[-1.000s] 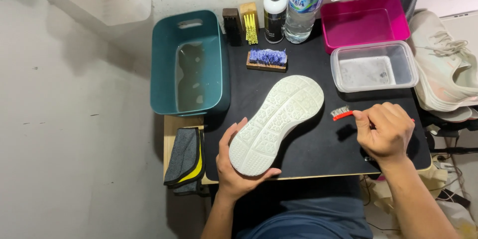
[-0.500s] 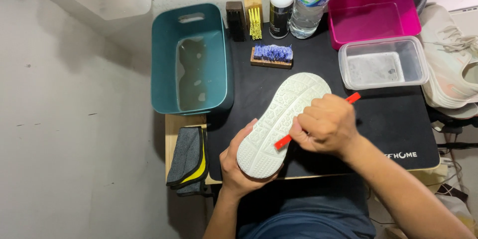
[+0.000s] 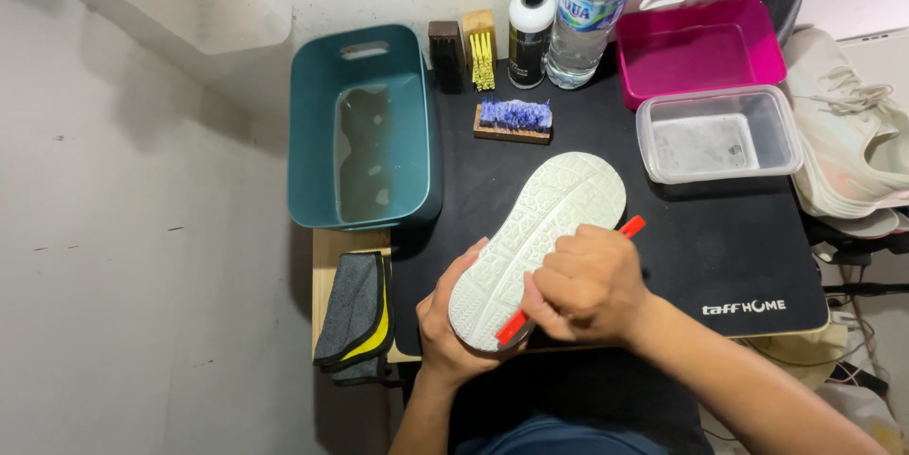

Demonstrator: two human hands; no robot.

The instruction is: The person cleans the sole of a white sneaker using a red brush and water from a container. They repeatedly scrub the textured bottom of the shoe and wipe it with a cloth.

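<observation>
A white shoe (image 3: 544, 223) lies sole-up on the black mat (image 3: 720, 247), its heel end toward me. My left hand (image 3: 445, 332) cups the heel from below and the left side. My right hand (image 3: 587, 286) is closed around a thin red-handled brush (image 3: 632, 225) and rests on the heel part of the sole. The brush's red tip (image 3: 511, 327) shows below my fingers near the heel edge; its bristles are hidden.
A teal tub of murky water (image 3: 365, 133) stands left of the mat. A blue-bristled wooden brush (image 3: 513, 120), more brushes, a black-and-white bottle (image 3: 530, 29) and a water bottle (image 3: 587, 15) stand behind. Clear container (image 3: 715, 133), pink tray (image 3: 701, 43), white shoe (image 3: 843, 133) right; grey-yellow cloth (image 3: 355, 313) front left.
My right hand came from the mat's right side with the red brush to the shoe's sole, then slid down toward the heel. My left hand kept its hold on the shoe.
</observation>
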